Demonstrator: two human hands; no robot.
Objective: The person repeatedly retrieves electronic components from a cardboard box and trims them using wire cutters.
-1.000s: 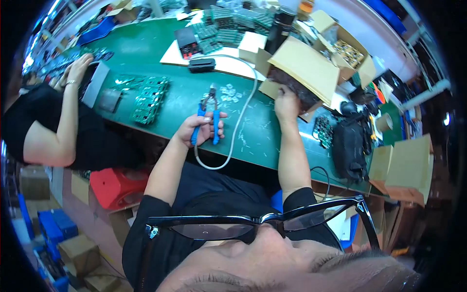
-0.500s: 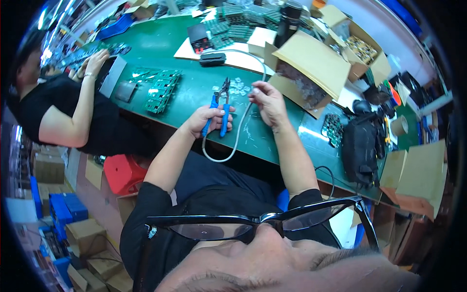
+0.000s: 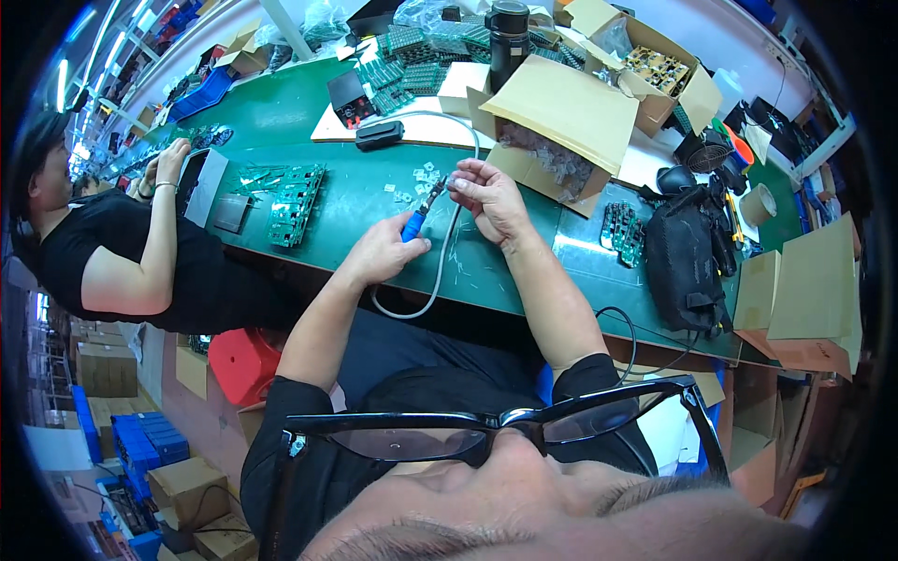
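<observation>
My left hand (image 3: 383,251) is wrapped round a pair of pliers (image 3: 413,225) with blue handles, which are squeezed together. The dark jaws point away from me and meet the fingertips of my right hand (image 3: 491,198). Those fingers are pinched together at the end of a pale grey cable (image 3: 438,288); the exact tip is hidden by fingers and jaws. The cable loops down past the table's near edge and back up. Just beyond the jaws lie several small clear plastic pieces (image 3: 428,175).
A cardboard box (image 3: 571,112) with clear parts stands right of my hands, a black bottle (image 3: 508,47) behind it. Circuit boards (image 3: 297,204) lie to the left, near a co-worker (image 3: 122,224). A black bag (image 3: 687,257) sits at the right, and a black case (image 3: 379,136) farther back.
The pliers' handles have gone from spread to squeezed together. Their jaws have come to my right fingertips. The whole view has shifted a little.
</observation>
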